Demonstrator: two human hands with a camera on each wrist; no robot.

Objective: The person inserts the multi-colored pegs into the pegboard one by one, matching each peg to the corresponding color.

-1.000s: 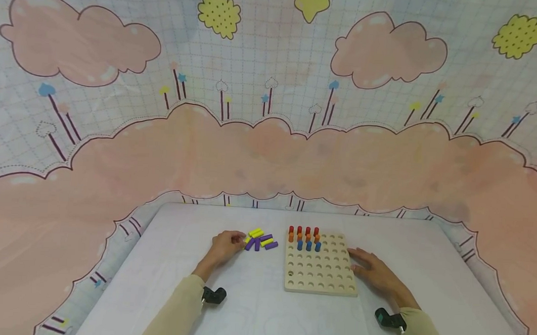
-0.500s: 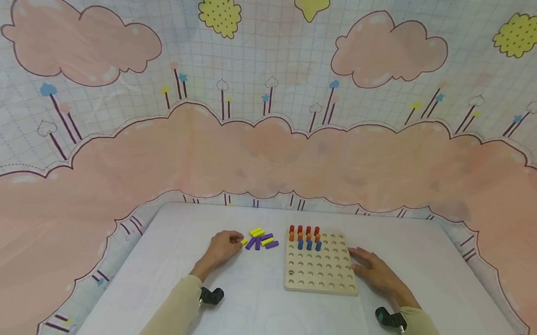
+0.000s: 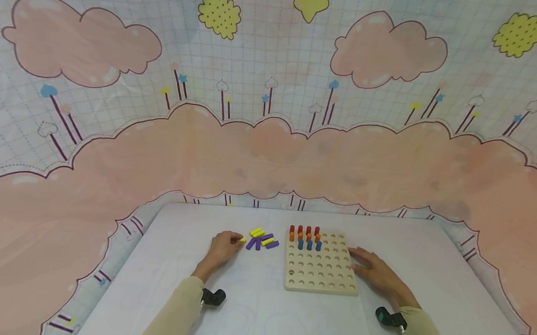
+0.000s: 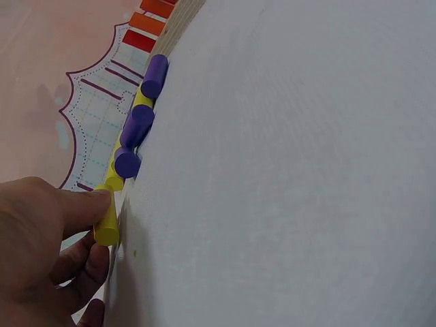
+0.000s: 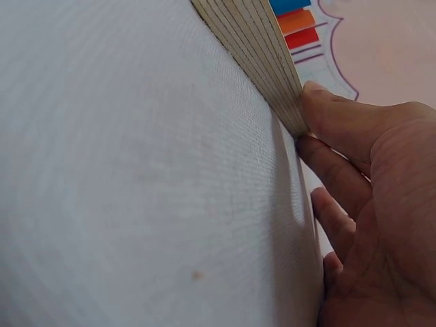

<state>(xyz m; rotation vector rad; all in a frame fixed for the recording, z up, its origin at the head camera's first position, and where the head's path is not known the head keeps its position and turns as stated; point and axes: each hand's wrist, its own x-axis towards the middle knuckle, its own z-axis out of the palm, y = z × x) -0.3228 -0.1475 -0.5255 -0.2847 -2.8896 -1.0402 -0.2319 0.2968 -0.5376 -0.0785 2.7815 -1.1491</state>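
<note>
- Pinching a short yellow wooden peg between thumb and fingers, the left hand stays low on the white bench, just beside the small heap of yellow and purple pegs.
- Resting flat with relaxed, straight fingers, the right hand touches the right edge of the pale wooden peg board.
- Red, orange and blue pegs stand upright in the board's far rows.
</note>
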